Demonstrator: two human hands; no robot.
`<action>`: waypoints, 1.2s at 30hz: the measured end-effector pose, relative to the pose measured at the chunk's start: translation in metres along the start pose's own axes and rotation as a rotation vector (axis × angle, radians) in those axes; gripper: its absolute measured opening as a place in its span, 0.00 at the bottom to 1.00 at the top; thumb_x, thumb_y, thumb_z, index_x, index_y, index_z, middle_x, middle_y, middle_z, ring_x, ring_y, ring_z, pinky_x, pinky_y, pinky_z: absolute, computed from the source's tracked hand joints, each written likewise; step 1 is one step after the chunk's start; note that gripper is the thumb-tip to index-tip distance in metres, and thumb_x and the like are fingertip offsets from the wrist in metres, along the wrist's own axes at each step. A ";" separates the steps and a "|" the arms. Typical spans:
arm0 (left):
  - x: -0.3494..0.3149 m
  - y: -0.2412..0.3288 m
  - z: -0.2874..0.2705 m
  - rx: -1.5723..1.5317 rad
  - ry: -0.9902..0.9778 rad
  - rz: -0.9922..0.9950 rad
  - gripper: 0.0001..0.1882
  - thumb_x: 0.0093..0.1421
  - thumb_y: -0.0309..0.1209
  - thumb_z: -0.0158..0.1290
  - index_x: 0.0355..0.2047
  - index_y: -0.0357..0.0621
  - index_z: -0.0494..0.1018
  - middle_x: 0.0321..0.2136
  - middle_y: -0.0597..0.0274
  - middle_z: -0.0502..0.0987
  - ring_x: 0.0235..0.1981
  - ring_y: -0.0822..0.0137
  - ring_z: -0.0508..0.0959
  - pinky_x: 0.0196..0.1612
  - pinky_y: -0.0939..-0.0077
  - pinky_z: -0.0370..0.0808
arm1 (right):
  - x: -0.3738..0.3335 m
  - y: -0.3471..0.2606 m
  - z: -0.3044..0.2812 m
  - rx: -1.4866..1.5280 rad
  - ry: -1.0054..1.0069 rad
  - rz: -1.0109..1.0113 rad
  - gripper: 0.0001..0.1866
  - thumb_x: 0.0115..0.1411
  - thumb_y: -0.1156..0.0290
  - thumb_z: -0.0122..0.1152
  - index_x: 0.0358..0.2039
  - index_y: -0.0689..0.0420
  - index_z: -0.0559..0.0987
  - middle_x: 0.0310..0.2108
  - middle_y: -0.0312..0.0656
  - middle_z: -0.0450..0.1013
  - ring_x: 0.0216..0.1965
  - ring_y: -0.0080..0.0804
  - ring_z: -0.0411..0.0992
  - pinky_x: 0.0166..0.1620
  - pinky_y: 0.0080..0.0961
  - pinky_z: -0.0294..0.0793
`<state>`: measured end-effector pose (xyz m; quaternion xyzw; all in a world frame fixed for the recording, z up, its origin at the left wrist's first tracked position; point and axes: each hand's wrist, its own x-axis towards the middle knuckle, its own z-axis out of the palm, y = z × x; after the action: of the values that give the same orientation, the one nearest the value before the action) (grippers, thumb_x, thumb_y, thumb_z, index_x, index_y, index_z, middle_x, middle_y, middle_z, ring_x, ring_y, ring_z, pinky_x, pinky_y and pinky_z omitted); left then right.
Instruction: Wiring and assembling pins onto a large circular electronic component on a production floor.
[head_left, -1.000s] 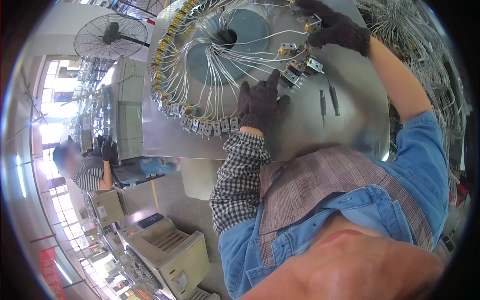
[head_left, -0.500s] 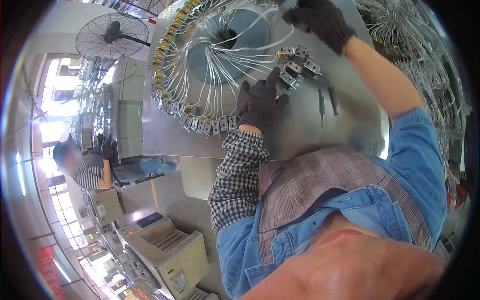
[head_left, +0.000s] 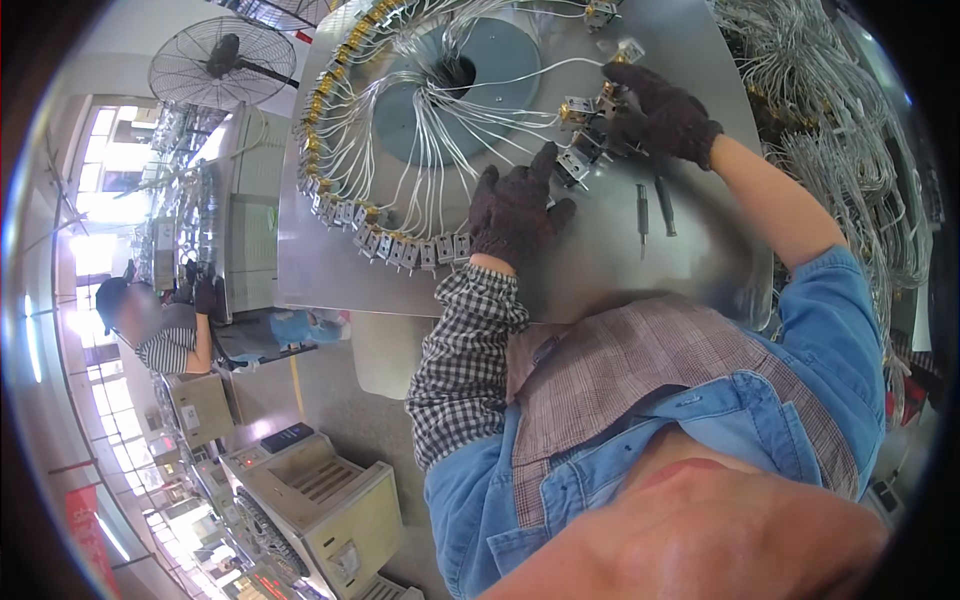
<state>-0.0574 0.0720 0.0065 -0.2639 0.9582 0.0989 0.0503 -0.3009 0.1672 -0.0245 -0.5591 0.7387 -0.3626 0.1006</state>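
Both my hands wear dark knitted gloves. My left hand (head_left: 515, 212) rests open on the metal tabletop, fingers spread, beside the nearest of a cluster of small boxy metal switch-like parts (head_left: 573, 165). White wires (head_left: 430, 130) fan out from the middle toward those parts. My right hand (head_left: 672, 118) reaches over the cluster's right side. Its thumb and forefinger are apart around a metal part with a brass-coloured end (head_left: 609, 100), and it covers some of the other parts. A wired part (head_left: 628, 52) lies just beyond its fingertips; another (head_left: 600, 13) lies farther off.
Two slim screwdriver-like tools (head_left: 643, 215) lie below the cluster. A ring of similar parts (head_left: 405, 248) curves round a blue-grey disc (head_left: 512, 75). Wire bundles (head_left: 850, 150) hang at the right. A co-worker (head_left: 165, 325) sits at the left near a large fan (head_left: 222, 60).
My right hand has come down from the table's far edge to the cluster. Two wired parts now show on the tabletop where it was. My left hand has barely moved.
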 end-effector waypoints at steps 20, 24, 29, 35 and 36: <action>0.011 0.014 0.013 -0.083 0.258 0.007 0.24 0.54 0.51 0.53 0.42 0.48 0.72 0.38 0.55 0.78 0.42 0.55 0.78 0.53 0.58 0.67 | 0.046 -0.045 -0.020 -0.310 -0.248 0.129 0.23 0.60 0.57 0.55 0.55 0.45 0.71 0.41 0.50 0.76 0.44 0.46 0.75 0.47 0.39 0.73; 0.013 0.020 0.003 -0.099 0.160 -0.005 0.25 0.53 0.53 0.54 0.41 0.47 0.72 0.39 0.54 0.78 0.41 0.54 0.78 0.51 0.57 0.69 | -0.007 -0.042 -0.011 -0.291 -0.456 0.077 0.25 0.59 0.60 0.54 0.58 0.49 0.66 0.39 0.51 0.76 0.39 0.50 0.76 0.42 0.41 0.74; 0.018 0.027 0.004 -0.070 0.074 -0.112 0.29 0.51 0.56 0.55 0.40 0.44 0.72 0.39 0.53 0.78 0.41 0.51 0.78 0.44 0.57 0.74 | -0.023 -0.038 0.024 -0.216 -0.299 0.052 0.27 0.58 0.61 0.56 0.58 0.45 0.66 0.44 0.49 0.75 0.41 0.50 0.75 0.44 0.42 0.75; 0.017 0.018 0.006 -0.013 0.109 -0.033 0.31 0.50 0.58 0.56 0.44 0.46 0.71 0.38 0.54 0.77 0.40 0.54 0.79 0.43 0.58 0.74 | -0.017 -0.028 0.053 -0.249 -0.291 -0.127 0.27 0.58 0.63 0.56 0.58 0.47 0.66 0.45 0.46 0.74 0.42 0.50 0.75 0.45 0.43 0.75; 0.016 0.017 0.006 -0.012 0.122 -0.028 0.31 0.50 0.58 0.56 0.44 0.46 0.71 0.38 0.54 0.77 0.40 0.54 0.79 0.43 0.58 0.74 | -0.015 -0.027 0.055 -0.316 -0.330 -0.189 0.27 0.58 0.64 0.55 0.59 0.47 0.65 0.45 0.47 0.74 0.42 0.49 0.76 0.45 0.43 0.75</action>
<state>-0.0798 0.0794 0.0012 -0.2831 0.9551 0.0874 -0.0085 -0.2448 0.1545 -0.0500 -0.6862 0.7043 -0.1540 0.0968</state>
